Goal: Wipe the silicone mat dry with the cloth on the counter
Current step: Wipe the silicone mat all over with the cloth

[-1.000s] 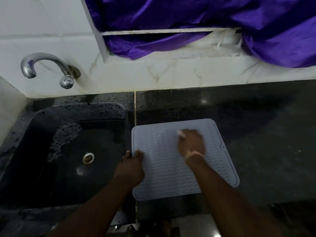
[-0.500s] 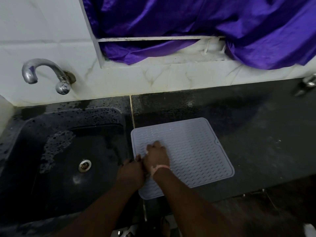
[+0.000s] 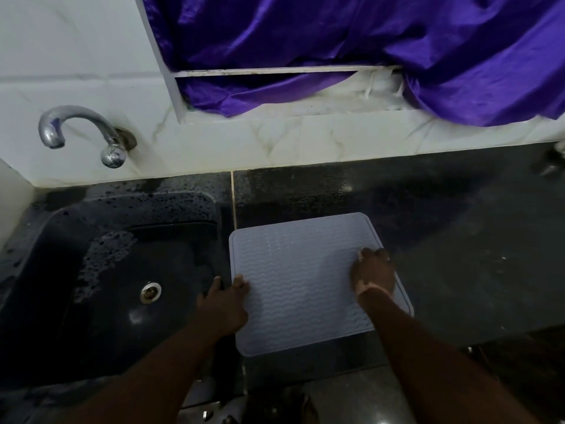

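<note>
Fingers of the left hand [image 3: 222, 304] press the mat [image 3: 302, 283]'s left edge; right hand [image 3: 373, 272] fingers clutch the cloth [image 3: 364, 250] near its right edge.

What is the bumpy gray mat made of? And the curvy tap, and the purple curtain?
The mat looks like soft matte silicone or rubber: wavy molded ridges, rounded corners. The tap seems polished metal, since it shines with reflections. The curtain looks like glossy satin-type fabric, draped in shiny folds; the exact fiber can't be told.
</note>
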